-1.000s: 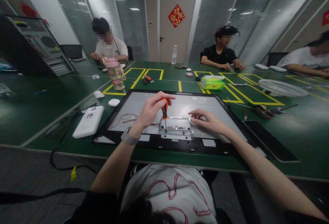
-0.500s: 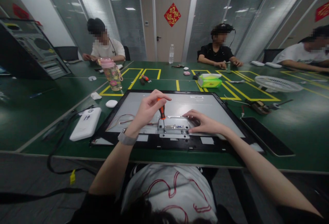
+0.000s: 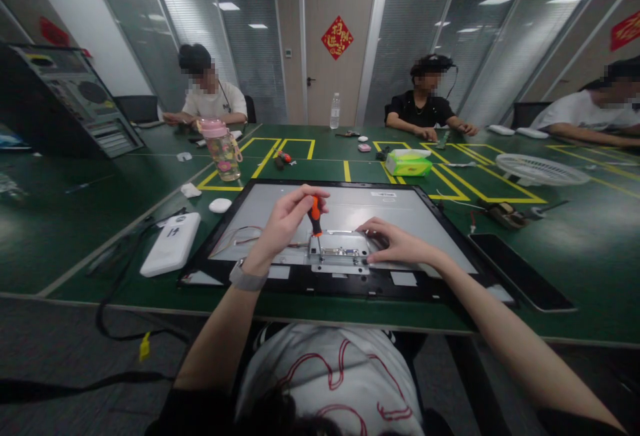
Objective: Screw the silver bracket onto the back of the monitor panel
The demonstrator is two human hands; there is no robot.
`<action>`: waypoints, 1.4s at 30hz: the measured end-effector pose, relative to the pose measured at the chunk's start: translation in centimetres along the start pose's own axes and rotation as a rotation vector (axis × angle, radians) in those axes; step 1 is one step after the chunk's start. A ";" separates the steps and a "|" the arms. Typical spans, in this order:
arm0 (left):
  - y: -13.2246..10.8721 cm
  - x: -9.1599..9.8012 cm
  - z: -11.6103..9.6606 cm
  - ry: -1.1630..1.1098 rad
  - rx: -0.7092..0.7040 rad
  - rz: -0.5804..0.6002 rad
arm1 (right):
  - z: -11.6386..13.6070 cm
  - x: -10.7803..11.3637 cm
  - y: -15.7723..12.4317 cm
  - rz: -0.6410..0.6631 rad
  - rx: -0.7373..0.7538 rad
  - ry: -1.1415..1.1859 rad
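Observation:
My left hand [image 3: 290, 219] grips the top of an orange and black screwdriver [image 3: 315, 217], which stands nearly upright. Its tip meets the left part of a metal port bracket [image 3: 345, 266]. The bracket sits near the front edge of a display panel [image 3: 350, 213] with a grey back and black frame, lying flat on the table. My right hand [image 3: 393, 239] rests at the right end of the bracket, thumb and fingers apart around its edge. Thin wires [image 3: 237, 231] run from the bracket's left side over the panel.
Left of the panel are a white power bank [image 3: 171, 245], a white oval case [image 3: 220, 205] and a pink-lidded bottle [image 3: 223, 153]. A black phone [image 3: 520, 271] lies at the right. Green tissue pack [image 3: 409, 163] and white fan grille [image 3: 541, 168] sit beyond. Three people sit across the table.
The whole view has shifted slightly downward in the frame. My left hand's fingers have changed position around the screwdriver's handle, showing more of it. My right hand keeps its place at the bracket.

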State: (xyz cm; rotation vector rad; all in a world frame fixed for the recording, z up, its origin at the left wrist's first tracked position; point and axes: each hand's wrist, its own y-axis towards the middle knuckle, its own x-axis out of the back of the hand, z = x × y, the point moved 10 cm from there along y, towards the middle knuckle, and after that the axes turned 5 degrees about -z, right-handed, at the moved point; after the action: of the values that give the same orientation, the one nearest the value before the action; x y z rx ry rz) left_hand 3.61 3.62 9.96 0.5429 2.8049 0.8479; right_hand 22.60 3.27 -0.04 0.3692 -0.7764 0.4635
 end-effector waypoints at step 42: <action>0.1 0.8 -0.2 0.080 -0.080 -0.102 | 0.0 0.0 -0.2 0.000 -0.009 0.005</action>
State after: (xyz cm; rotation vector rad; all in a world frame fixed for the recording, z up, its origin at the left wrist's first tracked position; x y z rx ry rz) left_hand 2.89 3.89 10.18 0.3581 2.8276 0.9759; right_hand 22.70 3.14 -0.11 0.3597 -0.7729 0.4604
